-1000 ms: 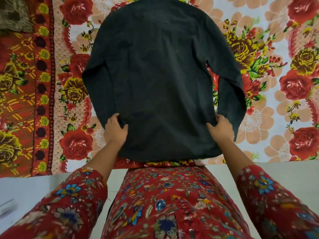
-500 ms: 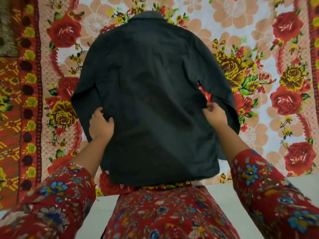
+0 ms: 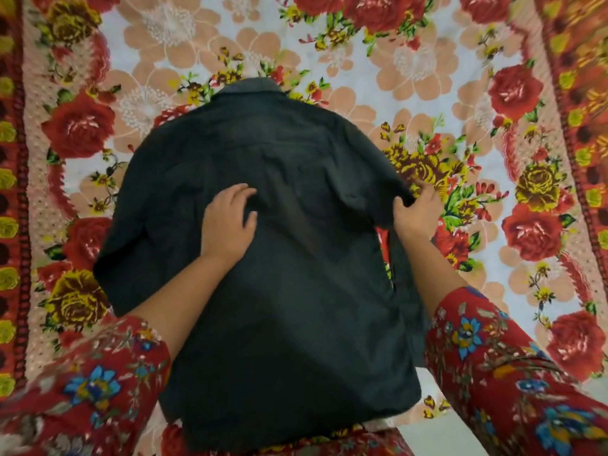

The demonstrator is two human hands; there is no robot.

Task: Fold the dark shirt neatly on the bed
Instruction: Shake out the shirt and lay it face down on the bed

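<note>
The dark shirt (image 3: 296, 274) lies back-up on the flowered bedspread (image 3: 411, 60), collar away from me, hem near my body. My left hand (image 3: 228, 222) rests flat on the shirt's back, fingers spread and fairly straight. At the shirt's right edge, my right hand (image 3: 416, 213) grips the fabric by the right sleeve, thumb on top and fingers curled under it. The left short sleeve spreads out toward the lower left.
The bedspread, with red and yellow roses, covers the whole bed; a red patterned border (image 3: 10, 225) runs down the left and another down the right. My red floral sleeves and clothing fill the bottom of the view. A pale strip (image 3: 460, 436) shows at the lower right.
Both hands have moved up the shirt, away from its hem. My left hand went from the left edge onto the middle of the back. My right hand took hold higher, at the right sleeve.
</note>
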